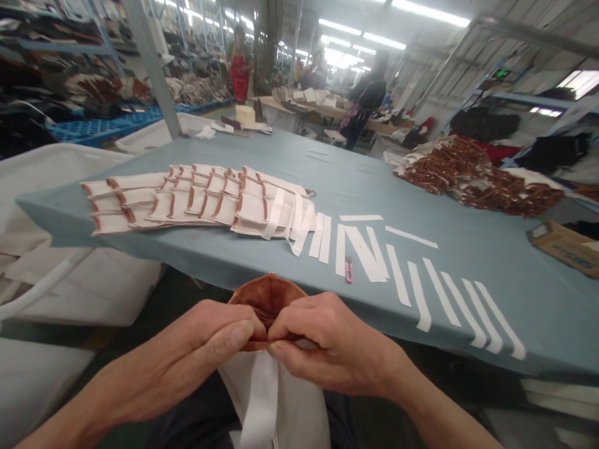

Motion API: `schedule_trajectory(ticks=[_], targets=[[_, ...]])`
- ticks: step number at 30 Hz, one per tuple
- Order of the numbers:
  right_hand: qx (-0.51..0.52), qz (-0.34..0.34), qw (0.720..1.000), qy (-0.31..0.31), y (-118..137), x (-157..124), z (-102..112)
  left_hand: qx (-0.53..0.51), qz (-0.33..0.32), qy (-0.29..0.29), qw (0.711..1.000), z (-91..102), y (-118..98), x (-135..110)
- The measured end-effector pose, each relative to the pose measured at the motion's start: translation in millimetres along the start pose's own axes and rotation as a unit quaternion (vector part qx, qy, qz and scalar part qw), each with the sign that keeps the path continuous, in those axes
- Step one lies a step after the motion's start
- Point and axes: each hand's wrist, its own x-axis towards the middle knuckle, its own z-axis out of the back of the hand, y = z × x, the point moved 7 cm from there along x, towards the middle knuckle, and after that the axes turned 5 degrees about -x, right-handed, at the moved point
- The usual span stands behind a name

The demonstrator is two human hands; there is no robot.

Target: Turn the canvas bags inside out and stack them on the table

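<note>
Both my hands pinch the brown-trimmed top edge of a white cloth bag (269,299) held over my lap, below the near edge of the blue-grey table (468,206). My left hand (210,340) grips it from the left, thumb pressed on the brown rim. My right hand (327,340) pinches it from the right, fingertips meeting the left thumb. A white strap (259,399) hangs down from the bag between my wrists.
Overlapping finished white bags with brown trim (187,199) lie on the table's left. Several white strips (412,280) are laid out near the front edge, with small pink snips (349,269) among them. A brown-trimmed pile (472,178) sits far right, a cardboard box (564,246) beyond. People stand in the background.
</note>
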Motion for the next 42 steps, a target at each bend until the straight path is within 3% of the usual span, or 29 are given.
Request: schedule_trajectory(ticks=[4,9,13,19,21,24,26,30,33,37,42], targets=[[-0.154,0.064,0.986,-0.026,12,-6,0,0.043,-0.016,0.025,0.999,-8.3,-2,10],[-0.123,0.103,0.984,-0.075,13,-18,3,0.090,-0.072,0.052,0.992,-23.1,1,0],[-0.074,0.067,0.992,-0.075,-1,-23,1,0.131,-0.092,0.032,0.987,-27.8,3,-5],[-0.029,0.070,0.990,-0.118,-4,-29,4,0.204,-0.153,-0.040,0.966,-34.4,-10,-1],[0.029,0.024,0.994,-0.099,-11,-26,6,0.211,-0.163,-0.054,0.962,-36.7,-12,0],[0.136,-0.073,0.988,-0.022,-30,-17,-2,0.191,-0.169,-0.070,0.964,-35.3,-12,6],[0.214,-0.081,0.973,0.023,-35,-10,-10,0.152,-0.151,-0.058,0.975,-31.0,-9,12],[0.294,-0.057,0.953,0.043,-32,-1,-15,0.025,-0.033,0.053,0.998,-23.1,6,24],[0.197,-0.061,0.978,0.021,-22,-5,-5,-0.028,0.002,0.090,0.996,-14.4,9,25],[0.060,-0.037,0.997,-0.008,-10,-14,20,-0.043,0.016,0.083,0.996,-5.8,7,25],[0.039,-0.068,0.993,-0.092,-33,-30,45,-0.093,0.039,0.070,0.992,-1.1,0,29]])
